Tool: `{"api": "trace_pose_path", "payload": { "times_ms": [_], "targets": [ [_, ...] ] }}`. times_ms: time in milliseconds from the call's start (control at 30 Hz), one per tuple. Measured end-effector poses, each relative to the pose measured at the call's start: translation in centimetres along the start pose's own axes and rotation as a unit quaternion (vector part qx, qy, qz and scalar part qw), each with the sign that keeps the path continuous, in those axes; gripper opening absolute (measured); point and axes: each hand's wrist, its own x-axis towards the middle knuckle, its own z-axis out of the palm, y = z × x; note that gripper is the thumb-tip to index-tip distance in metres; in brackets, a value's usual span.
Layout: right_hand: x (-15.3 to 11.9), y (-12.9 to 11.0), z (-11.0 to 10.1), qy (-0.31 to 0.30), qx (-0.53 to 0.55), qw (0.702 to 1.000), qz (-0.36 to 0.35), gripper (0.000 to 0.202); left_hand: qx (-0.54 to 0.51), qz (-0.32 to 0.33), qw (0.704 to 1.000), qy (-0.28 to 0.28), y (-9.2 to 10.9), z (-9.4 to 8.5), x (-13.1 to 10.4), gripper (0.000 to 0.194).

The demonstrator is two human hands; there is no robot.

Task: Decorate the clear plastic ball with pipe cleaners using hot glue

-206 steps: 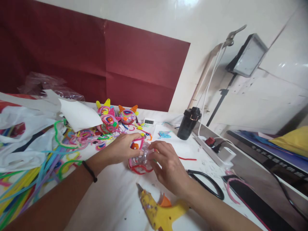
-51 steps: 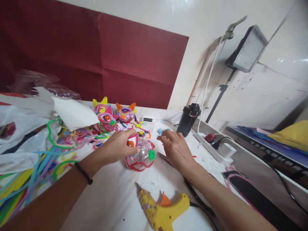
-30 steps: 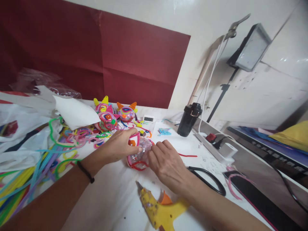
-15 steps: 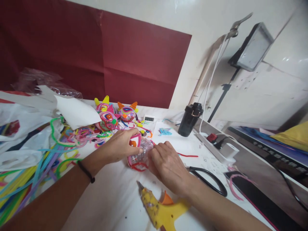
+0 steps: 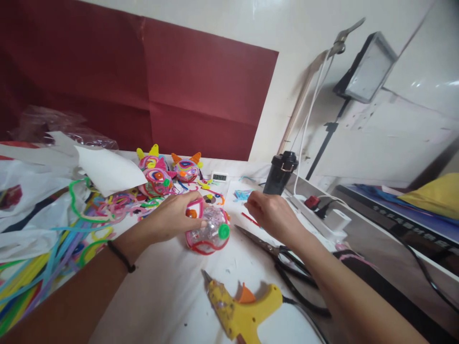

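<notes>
My left hand (image 5: 179, 217) is closed around the left side of a clear plastic bottle piece (image 5: 211, 224). Red and pink pipe cleaner edges this piece, an orange eye-like spot shows near my fingers, and a green cap (image 5: 224, 231) faces right. My right hand (image 5: 268, 212) hovers to the right, apart from the bottle, its fingers curled together; what they hold, if anything, is hidden. A red pipe cleaner (image 5: 250, 219) shows just beside and below those fingers. Scissors (image 5: 263, 243) with black handles lie under my right forearm. Closer to me lies a yellow glue gun (image 5: 247, 310).
Finished-looking animal heads (image 5: 186, 168) with coloured ears stand at the back. Pipe cleaners (image 5: 53, 267) are heaped at left near white paper (image 5: 107, 167). A small digital timer (image 5: 219, 177), a black bottle (image 5: 279, 174) and a power strip (image 5: 322, 220) stand behind and right.
My right hand has come away from the bottle piece and moved up and right, uncovering the green cap and the scissor blades. My left hand keeps its hold. The view has shifted slightly.
</notes>
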Motion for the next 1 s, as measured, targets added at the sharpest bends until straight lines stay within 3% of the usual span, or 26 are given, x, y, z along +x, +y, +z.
{"api": "trace_pose_path", "payload": {
  "times_ms": [100,267,433,567,700,900,1000],
  "targets": [
    [0.2,0.6,0.9,-0.010,0.001,1.000,-0.010,0.029,-0.013,0.005,1.000,-0.001,-0.4,0.0,0.1,0.032],
    [-0.1,-0.2,2.0,0.000,0.055,0.998,-0.016,0.022,-0.038,0.005,0.999,-0.009,-0.5,0.0,0.1,0.037],
    [0.1,-1.0,3.5,0.019,0.176,0.983,-0.054,0.035,-0.034,0.020,0.999,-0.009,-0.5,0.0,-0.1,0.036],
    [0.2,-1.3,4.8,0.048,0.250,0.965,-0.058,0.024,-0.007,0.054,0.998,-0.006,-0.3,-0.2,0.0,0.037],
    [0.0,-1.7,5.3,0.071,0.301,0.948,-0.079,0.028,0.043,0.100,0.994,0.015,-0.1,-0.7,0.1,0.040],
    [-0.1,-2.0,5.5,0.075,0.330,0.935,-0.104,0.030,0.051,0.090,0.993,-0.052,0.9,-2.2,-0.7,0.040],
    [0.0,-1.9,5.6,0.077,0.331,0.935,-0.103,0.030,0.042,0.069,0.996,-0.049,1.4,-2.5,-1.5,0.046]
  ]
}}
